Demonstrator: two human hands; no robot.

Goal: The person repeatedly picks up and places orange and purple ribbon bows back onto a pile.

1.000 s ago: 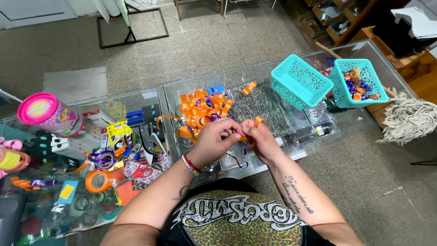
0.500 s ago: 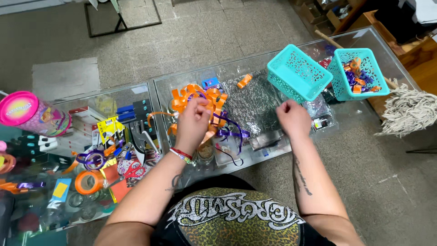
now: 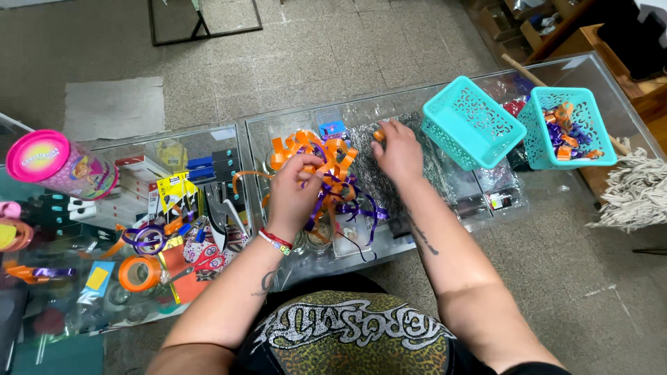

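Observation:
My left hand (image 3: 292, 194) rests on a heap of orange and purple curled ribbon (image 3: 326, 170) on the glass counter (image 3: 417, 104), its fingers closed around some orange strands. My right hand (image 3: 397, 153) lies further right on the counter, over a crinkled silvery sheet (image 3: 372, 184). Its fingertips pinch a small orange ribbon piece (image 3: 379, 135). Purple ribbon strands (image 3: 361, 212) trail from the heap toward me.
Two turquoise plastic baskets stand at the right: one tipped on its side (image 3: 469, 121), one upright (image 3: 566, 128) holding ribbon bits. At the left are a pink-lidded tube (image 3: 59, 167), an orange tape roll (image 3: 139, 273), red-handled scissors (image 3: 201, 260) and packaged goods under the glass. A mop head (image 3: 636, 191) lies far right.
My hands, together at the heap a second ago, parted. The right hand went out toward the tipped basket, then came back left to the small orange piece. The left stayed on the ribbons.

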